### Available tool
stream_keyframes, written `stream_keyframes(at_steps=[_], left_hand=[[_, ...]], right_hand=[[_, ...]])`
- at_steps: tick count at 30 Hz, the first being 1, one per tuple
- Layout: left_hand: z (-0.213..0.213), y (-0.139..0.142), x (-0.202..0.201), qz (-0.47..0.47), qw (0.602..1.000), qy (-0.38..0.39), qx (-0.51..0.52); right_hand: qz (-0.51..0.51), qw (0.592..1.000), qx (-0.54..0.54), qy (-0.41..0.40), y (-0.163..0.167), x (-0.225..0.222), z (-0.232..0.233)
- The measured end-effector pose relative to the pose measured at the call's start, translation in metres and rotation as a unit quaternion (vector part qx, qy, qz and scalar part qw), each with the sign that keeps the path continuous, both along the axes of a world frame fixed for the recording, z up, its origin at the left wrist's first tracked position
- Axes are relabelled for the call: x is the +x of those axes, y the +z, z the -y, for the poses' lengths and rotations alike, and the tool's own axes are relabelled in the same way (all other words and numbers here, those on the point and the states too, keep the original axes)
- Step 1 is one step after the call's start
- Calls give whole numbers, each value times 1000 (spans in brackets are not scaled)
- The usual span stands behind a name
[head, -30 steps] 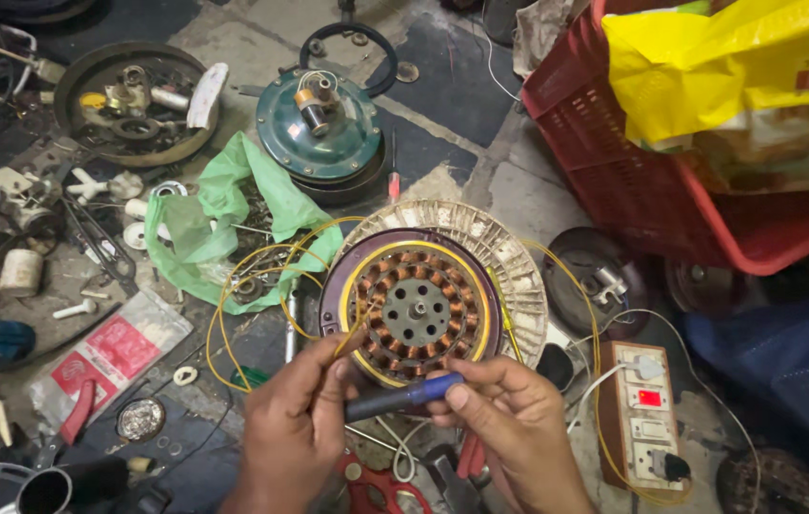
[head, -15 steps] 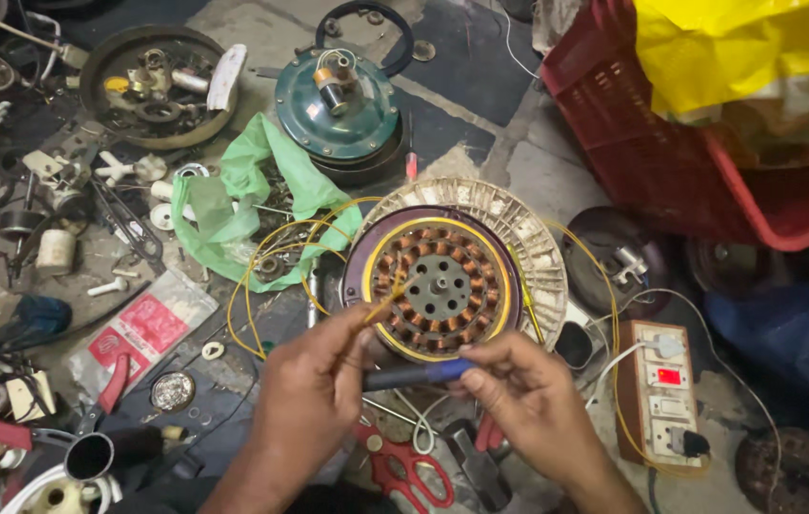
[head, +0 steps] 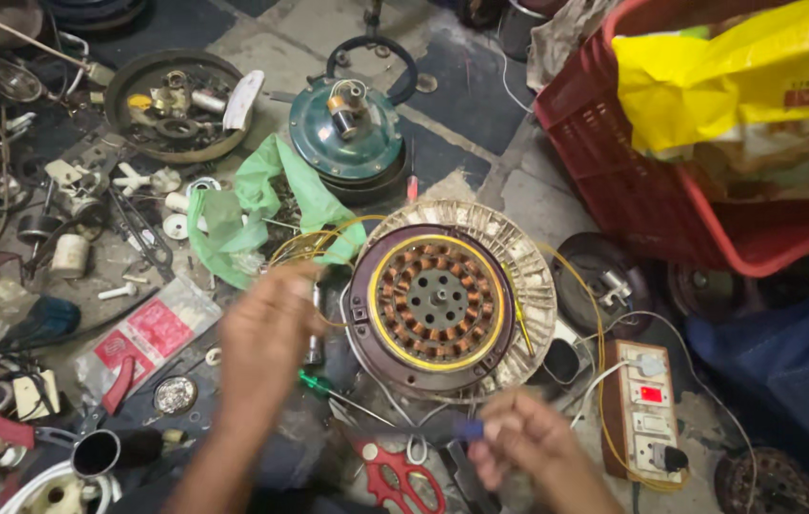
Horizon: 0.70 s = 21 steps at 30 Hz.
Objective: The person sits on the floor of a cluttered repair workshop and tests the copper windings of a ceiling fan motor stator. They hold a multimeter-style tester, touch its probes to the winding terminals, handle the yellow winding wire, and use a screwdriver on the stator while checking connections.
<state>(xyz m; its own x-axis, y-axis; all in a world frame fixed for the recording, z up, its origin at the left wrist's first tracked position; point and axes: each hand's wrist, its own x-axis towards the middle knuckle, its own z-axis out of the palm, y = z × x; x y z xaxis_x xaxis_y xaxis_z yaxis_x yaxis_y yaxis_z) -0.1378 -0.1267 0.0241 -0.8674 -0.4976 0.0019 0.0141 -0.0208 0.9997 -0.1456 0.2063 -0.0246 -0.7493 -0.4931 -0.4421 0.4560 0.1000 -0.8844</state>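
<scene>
Stator (head: 438,303), copper coils ringed in yellow wire, sits mid-frame, now untouched: both hands have drawn apart, left hand (head: 266,333) blurred, grip unclear, right hand (head: 519,438) clenched on a blue tool (head: 469,429).

A motor stator (head: 438,303) lies centre on the floor (head: 509,190), a domed motor housing (head: 347,143) behind it, a crate (head: 652,200) right, scissors (head: 395,476) in front, a plastic bag (head: 242,214) left.
</scene>
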Motion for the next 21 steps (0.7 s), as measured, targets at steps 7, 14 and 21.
stream_keyframes(at_steps=[7, 14, 21], left_hand=[[29, -38, -34, -51, 947, 150, 278], [3, -65, -60, -42, 966, 129, 219], [-15, -79, -62, -49, 973, 104, 202]], right_hand=[[-145, 927, 317, 138, -76, 32, 11], [-364, 825, 408, -144, 4, -42, -9], [-311, 819, 476, -74, 9, -99, 9]])
